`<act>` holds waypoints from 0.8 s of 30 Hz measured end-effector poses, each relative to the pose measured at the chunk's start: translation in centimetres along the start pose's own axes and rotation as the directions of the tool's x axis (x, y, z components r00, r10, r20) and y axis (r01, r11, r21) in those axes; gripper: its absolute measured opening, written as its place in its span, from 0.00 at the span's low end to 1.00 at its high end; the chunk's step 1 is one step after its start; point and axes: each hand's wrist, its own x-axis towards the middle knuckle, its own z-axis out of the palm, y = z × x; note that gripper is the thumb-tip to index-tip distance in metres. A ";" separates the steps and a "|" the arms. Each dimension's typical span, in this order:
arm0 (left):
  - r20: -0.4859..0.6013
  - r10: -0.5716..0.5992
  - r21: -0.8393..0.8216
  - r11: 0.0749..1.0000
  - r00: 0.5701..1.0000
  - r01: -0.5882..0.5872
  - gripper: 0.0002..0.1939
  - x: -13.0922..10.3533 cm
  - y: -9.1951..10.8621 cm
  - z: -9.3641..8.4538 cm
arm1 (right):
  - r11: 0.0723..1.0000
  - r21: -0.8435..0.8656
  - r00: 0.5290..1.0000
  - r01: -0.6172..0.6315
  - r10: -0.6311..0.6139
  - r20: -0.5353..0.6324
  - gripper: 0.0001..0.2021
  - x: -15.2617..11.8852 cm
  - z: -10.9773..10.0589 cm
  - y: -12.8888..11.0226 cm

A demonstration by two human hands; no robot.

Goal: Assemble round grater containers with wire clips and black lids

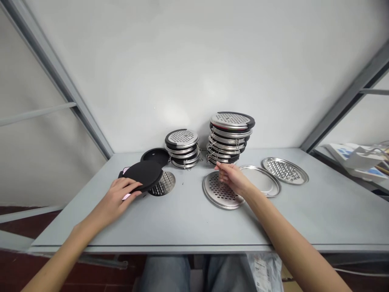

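My left hand grips the near edge of a round black lid, thumb below and fingers on top. The lid is tilted over a round metal grater plate, hiding part of it. Something pink peeks out by the lid's edge. My right hand is above a round slotted metal plate, its thumb and fingers pinched together. Whatever is in that pinch, if anything, is too small to make out. Behind the slotted plate, partly covered by my right hand and wrist, lies a shallow metal tray.
A tall stack of round metal-and-black graters with wire clips stands near the wall, beside a shorter stack. Another black round piece lies behind the lid. A metal grater plate is at the right. Grey frame posts flank the table.
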 end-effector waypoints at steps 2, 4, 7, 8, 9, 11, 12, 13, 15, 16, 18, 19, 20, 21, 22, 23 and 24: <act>0.007 -0.029 0.026 0.999 1.000 0.029 0.13 0.5 -0.9 0.4 | 1.000 -0.008 1.000 0.002 -0.002 0.008 0.18 0.0 0.1 0.1; 0.029 -0.049 0.060 0.997 0.998 0.047 0.15 1.3 -1.1 1.0 | 1.000 -0.014 1.000 -0.001 0.002 0.008 0.17 0.0 0.1 0.3; 0.063 -0.079 0.121 0.990 0.995 0.071 0.17 2.6 -1.0 2.1 | 1.000 -0.029 1.000 -0.002 0.003 0.009 0.18 0.1 0.1 0.4; 0.074 -0.085 0.134 0.988 0.994 0.074 0.17 3.0 -0.9 2.6 | 0.999 -0.035 1.000 0.002 -0.001 0.011 0.18 0.1 0.1 0.4; 0.086 -0.087 0.142 0.987 0.992 0.075 0.17 3.4 -0.9 3.1 | 0.999 -0.041 1.000 0.006 -0.005 0.013 0.18 0.1 0.1 0.4; 0.092 -0.092 0.147 0.986 0.991 0.078 0.17 4.1 -0.8 4.1 | 0.999 -0.049 1.000 0.011 -0.010 0.018 0.19 0.1 0.2 0.4; 0.090 -0.094 0.150 0.985 0.991 0.080 0.17 4.4 -0.8 4.6 | 0.999 -0.052 1.000 0.011 -0.010 0.020 0.19 0.1 0.2 0.5; 0.086 -0.094 0.156 0.985 0.992 0.080 0.17 4.7 -0.8 5.1 | 0.998 -0.054 1.000 0.010 -0.009 0.023 0.19 0.2 0.2 0.5; 0.083 -0.099 0.175 0.981 0.992 0.084 0.17 5.2 -0.8 5.9 | 0.999 -0.051 1.000 0.010 -0.008 0.029 0.19 0.2 0.2 0.5; 0.085 -0.104 0.187 0.979 0.991 0.087 0.17 5.4 -0.7 6.3 | 0.999 -0.049 0.999 0.011 -0.009 0.030 0.19 0.2 0.2 0.5; 0.089 -0.120 0.209 0.973 0.989 0.100 0.17 5.8 -0.6 6.9 | 0.999 -0.047 0.999 0.016 -0.015 0.031 0.19 0.3 0.1 0.6; 0.089 -0.130 0.217 0.970 0.988 0.108 0.17 6.0 -0.5 7.1 | 0.999 -0.050 0.999 0.021 -0.019 0.031 0.19 0.3 0.1 0.6; 0.086 -0.137 0.221 0.968 0.987 0.115 0.17 6.1 -0.3 7.3 | 0.998 -0.056 0.999 0.025 -0.023 0.030 0.19 0.2 0.1 0.6; 0.082 -0.141 0.222 0.968 0.987 0.120 0.17 6.2 -0.2 7.5 | 0.998 -0.064 0.999 0.028 -0.026 0.029 0.19 0.2 0.0 0.6; 0.075 -0.144 0.219 0.968 0.987 0.124 0.17 6.3 0.0 7.6 | 0.997 -0.073 0.999 0.031 -0.029 0.028 0.19 0.2 0.0 0.6; 0.070 -0.142 0.213 0.969 0.987 0.124 0.17 6.3 0.1 7.7 | 0.996 -0.083 0.999 0.035 -0.033 0.027 0.20 0.2 0.1 0.6; 0.066 -0.137 0.205 0.971 0.988 0.121 0.17 6.3 0.3 7.8 | 0.995 -0.092 0.999 0.039 -0.037 0.028 0.20 0.2 0.1 0.6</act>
